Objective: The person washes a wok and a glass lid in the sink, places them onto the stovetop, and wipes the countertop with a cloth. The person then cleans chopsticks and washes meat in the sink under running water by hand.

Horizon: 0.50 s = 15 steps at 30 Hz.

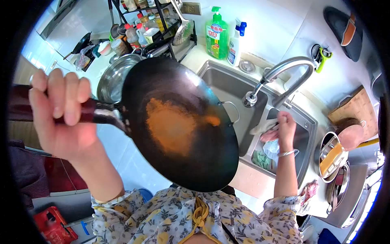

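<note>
My left hand (pixel 63 110) is wrapped round the dark handle (pixel 20 103) of a black wok (pixel 183 89), tilted so its inside faces me. An orange-brown patch (pixel 170 126), like rust or residue, covers the middle of the inside. A small metal loop handle (pixel 232 112) sits on the wok's far rim. Over the right basin of the steel sink (pixel 302 164), my right hand (pixel 285 128) is closed on a pale cloth (pixel 266 127). Below it in that basin lie a green cloth (pixel 262 159) and something whitish. The wok hides part of the left basin.
A curved faucet (pixel 298 61) reaches over the sink. Behind stand a green soap bottle (pixel 217 34) and a white spray bottle (pixel 235 44). A steel bowl (pixel 115 75) and a condiment rack (pixel 162 24) are at the left. Pots (pixel 331 158) and a cutting board (pixel 357 114) stand right.
</note>
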Motion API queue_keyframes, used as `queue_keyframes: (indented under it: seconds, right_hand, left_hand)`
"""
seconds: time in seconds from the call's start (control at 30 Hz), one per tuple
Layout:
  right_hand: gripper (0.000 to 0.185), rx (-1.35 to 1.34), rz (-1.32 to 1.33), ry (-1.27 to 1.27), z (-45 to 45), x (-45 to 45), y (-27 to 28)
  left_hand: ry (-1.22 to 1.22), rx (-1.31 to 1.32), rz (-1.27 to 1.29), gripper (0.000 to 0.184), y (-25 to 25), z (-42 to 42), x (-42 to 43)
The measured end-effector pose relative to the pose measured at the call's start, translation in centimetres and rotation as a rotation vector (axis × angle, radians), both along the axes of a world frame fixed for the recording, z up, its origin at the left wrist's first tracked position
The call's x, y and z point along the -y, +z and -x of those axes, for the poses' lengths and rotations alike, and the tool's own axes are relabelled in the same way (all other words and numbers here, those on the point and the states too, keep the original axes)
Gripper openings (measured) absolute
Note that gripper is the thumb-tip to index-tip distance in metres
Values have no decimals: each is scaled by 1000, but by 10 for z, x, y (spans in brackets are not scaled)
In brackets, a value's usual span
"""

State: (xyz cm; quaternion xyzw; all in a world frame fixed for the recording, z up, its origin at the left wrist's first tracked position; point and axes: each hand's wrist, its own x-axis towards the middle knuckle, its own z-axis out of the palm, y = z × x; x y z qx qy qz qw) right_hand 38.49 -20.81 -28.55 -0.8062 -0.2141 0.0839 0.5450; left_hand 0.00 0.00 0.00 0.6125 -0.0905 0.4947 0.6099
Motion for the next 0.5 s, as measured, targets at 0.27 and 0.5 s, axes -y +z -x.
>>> queue_keyframes:
  seconds: [0.27,0.5]
  right_hand:
    - [48,269,389,-270,-151,-11,-45]
    - [34,200,530,-149,-196,-26,-54]
  left_hand:
    - [248,0,171,17,-72,-91,22]
    - [257,1,199,20,-134,-132,10]
